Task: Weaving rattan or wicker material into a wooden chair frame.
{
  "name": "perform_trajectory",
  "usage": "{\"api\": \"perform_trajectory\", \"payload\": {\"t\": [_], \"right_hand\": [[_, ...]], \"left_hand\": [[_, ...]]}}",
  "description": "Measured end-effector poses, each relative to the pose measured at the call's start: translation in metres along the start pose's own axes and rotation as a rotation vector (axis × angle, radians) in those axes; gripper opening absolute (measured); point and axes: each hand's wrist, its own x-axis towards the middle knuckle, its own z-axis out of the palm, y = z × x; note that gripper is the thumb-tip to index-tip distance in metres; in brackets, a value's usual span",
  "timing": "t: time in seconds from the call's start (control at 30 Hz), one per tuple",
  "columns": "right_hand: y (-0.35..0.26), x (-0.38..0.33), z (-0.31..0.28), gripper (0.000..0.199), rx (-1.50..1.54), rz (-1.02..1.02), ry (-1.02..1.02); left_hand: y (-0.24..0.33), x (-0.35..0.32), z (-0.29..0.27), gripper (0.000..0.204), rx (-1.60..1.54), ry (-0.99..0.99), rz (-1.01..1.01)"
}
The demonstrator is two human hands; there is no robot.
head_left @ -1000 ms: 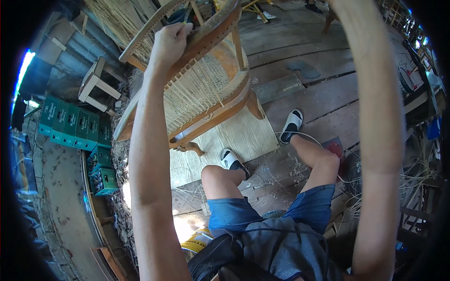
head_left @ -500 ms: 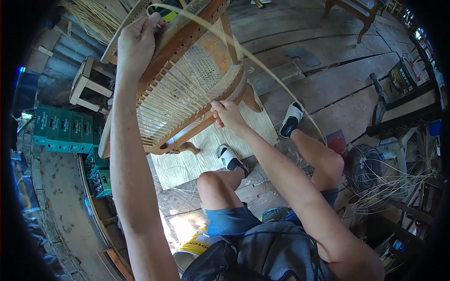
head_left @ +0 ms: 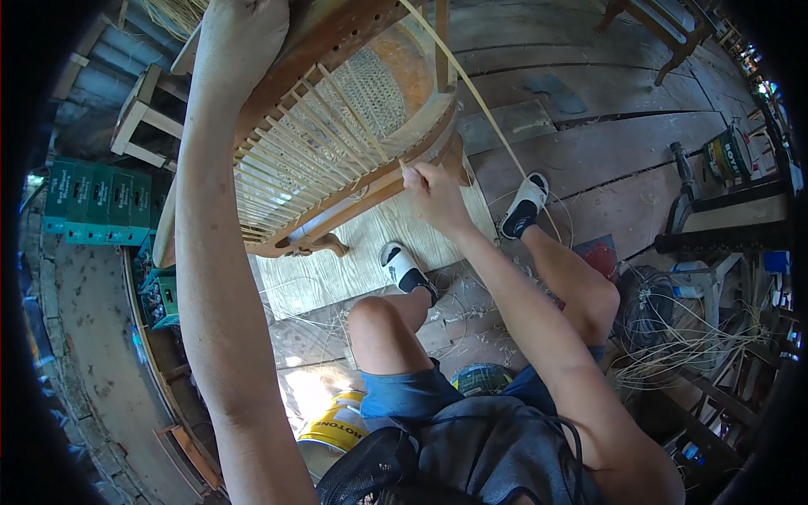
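A wooden chair frame (head_left: 353,198) lies tilted before me, with parallel cane strands (head_left: 295,151) stretched across its opening between two drilled rails. My right hand (head_left: 438,198) is closed in a pinch against the lower rail, beside the end of the rightmost strand. Whatever sits between its fingertips is too small to make out. My left hand (head_left: 248,38) is at the upper rail (head_left: 337,38), its fingers cut off by the picture's top edge. A long loose cane strand (head_left: 480,101) hangs from the top edge down past my foot.
A woven cane panel (head_left: 366,93) shows behind the strands. Green crates (head_left: 101,202) and a small wooden stool (head_left: 147,118) stand at left. A yellow bucket (head_left: 337,425) is by my leg. Coiled cane (head_left: 648,307) and a dark frame (head_left: 724,240) lie at right.
My left hand has gone up, partly out of the picture. My right hand has shifted slightly up and right along the lower rail. The loose strand hangs straighter, its arc pulled upward.
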Motion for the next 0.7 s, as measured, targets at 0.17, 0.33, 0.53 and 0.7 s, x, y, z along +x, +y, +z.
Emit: {"api": "perform_trajectory", "payload": {"t": [0.17,0.33,0.53,0.7], "right_hand": [[0.018,0.028,-0.001,0.033,-0.224,-0.146,-0.013],[0.006,0.041,0.006,0.029,0.454,0.405,-0.145],[-0.019,0.012,-0.024,0.033,-0.537,0.060,-0.147],[-0.238,-0.069,-0.122,0.034,-0.460,-0.750,0.320]], "left_hand": [[-0.023,0.013,0.017,0.032,-0.008,0.042,-0.045],[-0.020,0.014,0.004,0.029,-0.061,0.074,0.014],[-0.030,0.013,0.023,0.019,-0.204,0.096,0.277],[0.017,-0.033,0.007,0.018,-0.224,0.304,0.465]]}}
